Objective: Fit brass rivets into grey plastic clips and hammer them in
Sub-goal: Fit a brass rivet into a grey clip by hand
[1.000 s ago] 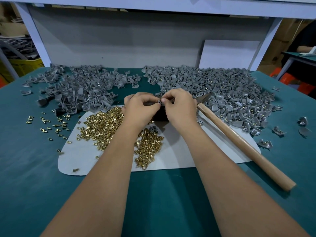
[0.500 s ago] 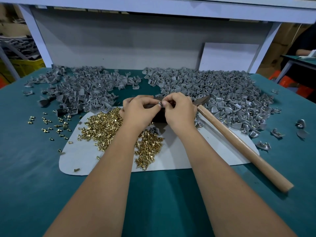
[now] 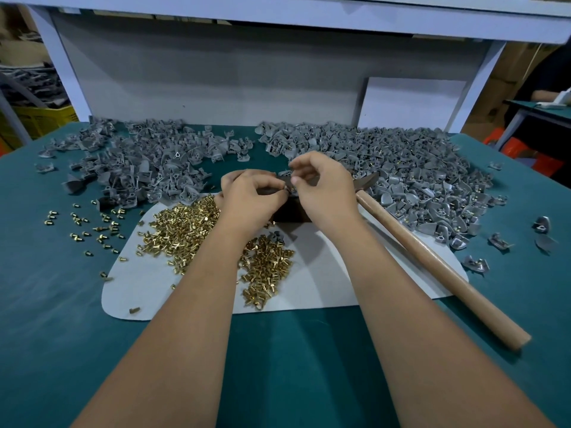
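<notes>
**A:** head cam view, what are the hands up to?

**B:** both sit together at the middle of the green bench [image 3: 61, 335], over a dark block [image 3: 292, 213] on the white mat [image 3: 324, 285]. The left hand [image 3: 247, 199] has its fingers curled and pinches a small grey clip [image 3: 285, 183] at the fingertips. The right hand [image 3: 324, 193] is curled too, thumb and forefinger pinching at the same clip from the other side, with a tiny glint of brass right where they meet. Can't tell if that rivet is seated or just held against it, too small

**A:** and the rest of the parts?

**B:** brass rivets [image 3: 185, 233] lie in a loose heap on the mat's left half, running under the left forearm, and a scatter of strays [image 3: 89, 223] sits off the mat on the green surface to the left. Grey plastic clips [image 3: 139, 168] are piled at the back left. A bigger pile [image 3: 417, 174] at the back right shows bits of brass in many pieces

**A:** hammer?

**B:** the hammer [image 3: 432, 264] lies on the bench just right of the right hand, untouched. Its wooden handle runs diagonally toward the near right edge, and the metal head is tucked beside the right hand against the clip pile. A few lone clips [image 3: 497, 240] sit apart at far right
</notes>
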